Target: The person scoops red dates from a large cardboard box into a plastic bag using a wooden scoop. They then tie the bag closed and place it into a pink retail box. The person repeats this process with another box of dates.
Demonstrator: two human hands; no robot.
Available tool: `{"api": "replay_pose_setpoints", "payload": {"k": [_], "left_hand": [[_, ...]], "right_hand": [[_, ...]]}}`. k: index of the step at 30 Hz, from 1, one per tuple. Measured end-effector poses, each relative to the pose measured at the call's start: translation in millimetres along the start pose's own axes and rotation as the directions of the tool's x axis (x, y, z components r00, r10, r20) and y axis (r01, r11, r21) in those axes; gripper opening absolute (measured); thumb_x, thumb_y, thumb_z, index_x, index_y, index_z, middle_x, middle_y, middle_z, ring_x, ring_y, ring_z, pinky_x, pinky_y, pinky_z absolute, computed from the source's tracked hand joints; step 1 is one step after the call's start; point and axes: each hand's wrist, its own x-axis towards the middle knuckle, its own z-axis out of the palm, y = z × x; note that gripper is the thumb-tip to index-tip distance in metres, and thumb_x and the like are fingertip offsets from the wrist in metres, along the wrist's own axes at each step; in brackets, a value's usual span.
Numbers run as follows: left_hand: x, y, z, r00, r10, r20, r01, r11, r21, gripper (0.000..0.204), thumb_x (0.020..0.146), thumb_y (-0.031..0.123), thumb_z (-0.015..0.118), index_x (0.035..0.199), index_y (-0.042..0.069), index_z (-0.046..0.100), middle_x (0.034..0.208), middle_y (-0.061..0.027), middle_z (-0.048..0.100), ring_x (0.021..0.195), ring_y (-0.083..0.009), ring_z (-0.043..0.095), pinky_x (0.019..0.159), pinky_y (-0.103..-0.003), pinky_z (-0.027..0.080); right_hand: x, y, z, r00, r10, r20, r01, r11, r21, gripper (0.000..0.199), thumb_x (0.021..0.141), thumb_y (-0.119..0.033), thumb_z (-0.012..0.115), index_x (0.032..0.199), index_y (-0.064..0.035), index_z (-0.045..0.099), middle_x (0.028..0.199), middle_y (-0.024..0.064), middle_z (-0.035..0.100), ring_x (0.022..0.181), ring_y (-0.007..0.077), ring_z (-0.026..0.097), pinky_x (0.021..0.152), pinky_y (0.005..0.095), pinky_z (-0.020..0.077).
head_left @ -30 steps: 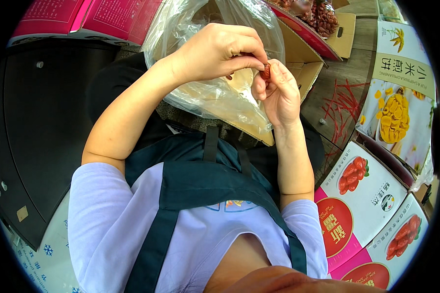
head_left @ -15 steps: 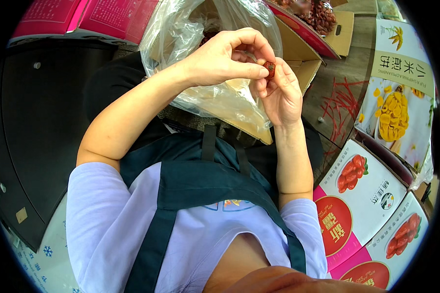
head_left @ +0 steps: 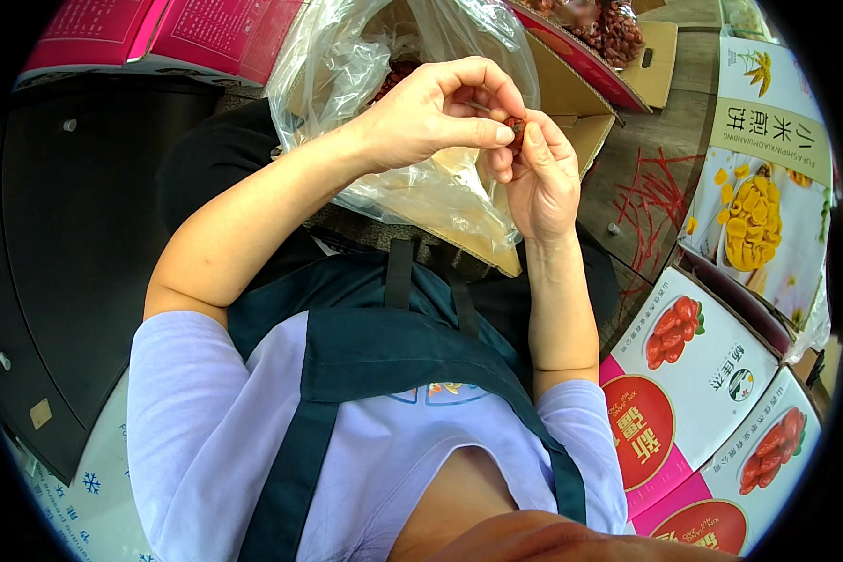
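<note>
Fingertips of my left hand (head_left: 431,112) and right hand (head_left: 543,178) are pinching the dried red fruit (head_left: 514,128) between them, above the plastic-lined box (head_left: 571,103).

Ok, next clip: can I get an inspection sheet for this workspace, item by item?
Surface: dark table at the left; worn wooden floor at the right.
Job's things: small dark red dried fruit pinched between both hands, above a clear plastic bag lining an open cardboard box.
Clutter: pink boxes at the top; printed cartons at the right; a second box of dried fruit.
Hands: left hand and right hand both grip the fruit by the fingertips.
Cables: nothing seen.
Surroundings: the person wears a dark apron over a lilac shirt.
</note>
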Motion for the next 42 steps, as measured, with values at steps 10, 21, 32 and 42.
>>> {"api": "replay_pose_setpoints", "payload": {"k": [10, 21, 32, 42], "left_hand": [[-3, -7, 6, 0.998, -0.011, -0.069, 0.004, 0.995, -0.097, 0.019, 0.086, 0.011, 0.067, 0.103, 0.006, 0.059, 0.106, -0.0028, 0.054, 0.095, -0.0109, 0.057, 0.083, -0.027, 0.048], [0, -15, 5, 0.997, -0.012, -0.082, 0.004, 0.995, -0.098, 0.01, 0.089, 0.011, 0.065, 0.097, 0.007, 0.06, 0.106, -0.0031, 0.053, 0.096, -0.0125, 0.058, 0.081, -0.027, 0.049], [-6, -3, 2, 0.99, -0.054, -0.132, 0.029, 0.982, -0.185, 0.021, 0.09, 0.017, 0.066, 0.108, 0.007, 0.062, 0.108, -0.0047, 0.061, 0.095, -0.0134, 0.061, 0.081, -0.029, 0.051], [-122, 129, -143, 0.614, 0.694, -0.377, -0.224, 0.611, 0.76, 0.014, 0.087, -0.003, 0.062, 0.092, 0.007, 0.069, 0.099, -0.0045, 0.066, 0.096, -0.0138, 0.061, 0.089, -0.029, 0.049]], "right_hand": [[1, 0, 2, 1.0, -0.011, -0.002, 0.011, 1.0, -0.012, 0.025, 0.097, -0.021, 0.054, 0.106, 0.0023, 0.062, 0.074, 0.0058, 0.061, 0.061, 0.01, 0.052, 0.057, 0.022, 0.0417], [-1, 6, 1, 0.997, -0.073, -0.029, 0.071, 0.996, -0.06, 0.021, 0.097, -0.019, 0.055, 0.102, -0.0002, 0.063, 0.071, 0.0038, 0.059, 0.061, 0.0096, 0.051, 0.057, 0.0215, 0.0403], [6, -3, 17, 0.997, -0.066, -0.037, 0.063, 0.995, -0.079, 0.022, 0.097, -0.019, 0.056, 0.101, 0.0012, 0.062, 0.071, 0.0035, 0.058, 0.061, 0.0093, 0.049, 0.057, 0.0217, 0.039], [35, -16, 71, 0.996, -0.046, 0.075, 0.056, 0.99, -0.131, 0.025, 0.097, -0.019, 0.055, 0.105, 0.0038, 0.062, 0.075, 0.0036, 0.058, 0.062, 0.008, 0.049, 0.057, 0.0205, 0.0375]]}}
